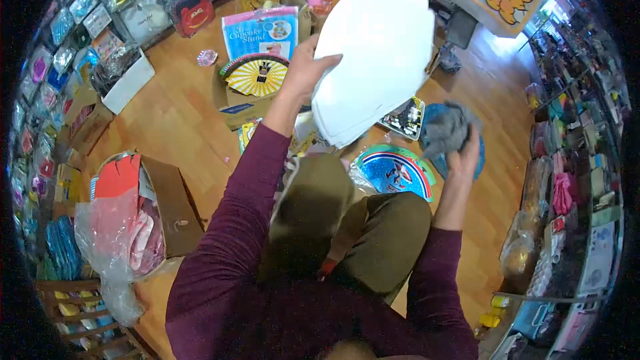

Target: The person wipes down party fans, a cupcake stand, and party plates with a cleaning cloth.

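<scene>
A stack of white rounded sheets (377,57) is held up by my left hand (308,72), the thumb lying across its left edge. On the right, my right hand (465,155) grips a crumpled grey cloth (448,130) in front of a blue round item (473,163) near the floor. Between my knees and the white stack lies a blue patterned piece with a green edge (393,172). A tray with a black and yellow pattern (408,119) shows partly from under the white stack.
A cardboard box (235,115) with a yellow striped round item (257,78) and a cupcake stand package (259,30) stands ahead. Another open box (175,217) is at left. Packed shelves (573,153) line the right; a white box (130,83) sits at upper left.
</scene>
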A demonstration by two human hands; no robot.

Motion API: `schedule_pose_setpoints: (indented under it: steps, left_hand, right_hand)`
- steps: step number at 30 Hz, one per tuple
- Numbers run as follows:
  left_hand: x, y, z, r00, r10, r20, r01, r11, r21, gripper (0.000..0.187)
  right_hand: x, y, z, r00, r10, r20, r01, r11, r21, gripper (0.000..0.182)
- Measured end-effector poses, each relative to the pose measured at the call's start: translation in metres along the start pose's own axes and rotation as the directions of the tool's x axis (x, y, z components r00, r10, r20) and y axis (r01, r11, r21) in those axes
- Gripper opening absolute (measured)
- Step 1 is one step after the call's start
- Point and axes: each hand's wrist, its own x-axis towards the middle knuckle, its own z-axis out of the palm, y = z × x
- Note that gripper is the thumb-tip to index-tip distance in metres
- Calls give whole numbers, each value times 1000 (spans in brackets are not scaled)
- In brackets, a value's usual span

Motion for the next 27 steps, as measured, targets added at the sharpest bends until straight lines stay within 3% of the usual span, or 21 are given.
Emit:
schedule_pose_setpoints:
  steps: [1,2,4,6,8,10,12,13,15,19,21,22,27]
  left_hand:
    - [4,15,9,1000,-11,23,15,979,-204,31]
    - [6,29,16,999,6,46,4,977,-212,31]
    - [11,48,33,993,11,115,29,941,-338,33]
    - [16,55,43,983,57,174,3,945,-328,34]
    - [16,63,45,981,68,180,-31,979,-201,35]
    - [17,65,39,968,58,245,-9,980,-197,38]
    - [16,70,34,969,29,245,-50,995,81,35]
    - [22,74,29,967,36,253,-56,996,75,35]
    - [28,90,20,974,180,141,-222,890,398,29]
    - [27,201,8,899,365,243,-389,919,59,28]
    - [4,263,11,639,693,334,-768,603,217,28]
    - [-5,305,16,600,710,368,-608,106,787,29]
    - [-27,333,11,593,705,388,-636,114,764,30]
  right_hand:
    - [17,8,-2,982,-124,139,142,982,-128,42]
    - [33,13,-4,931,-232,282,302,924,-234,44]
    - [24,12,48,965,-97,243,98,995,11,46]
    - [0,12,92,975,43,219,-46,999,7,47]
    - [16,23,94,989,-6,146,15,998,-59,46]
    - [9,30,95,969,-61,238,73,996,-41,42]
    - [2,41,89,975,-40,217,38,999,14,39]
    - [2,43,87,978,-55,201,50,998,29,38]
    - [7,39,80,981,-24,191,14,998,53,37]
    - [22,37,65,992,-9,123,-10,988,154,34]
    - [32,36,55,996,-17,90,0,983,186,34]
    - [37,37,51,999,-11,34,4,980,198,34]
    - [53,39,45,994,-51,-96,69,980,184,34]
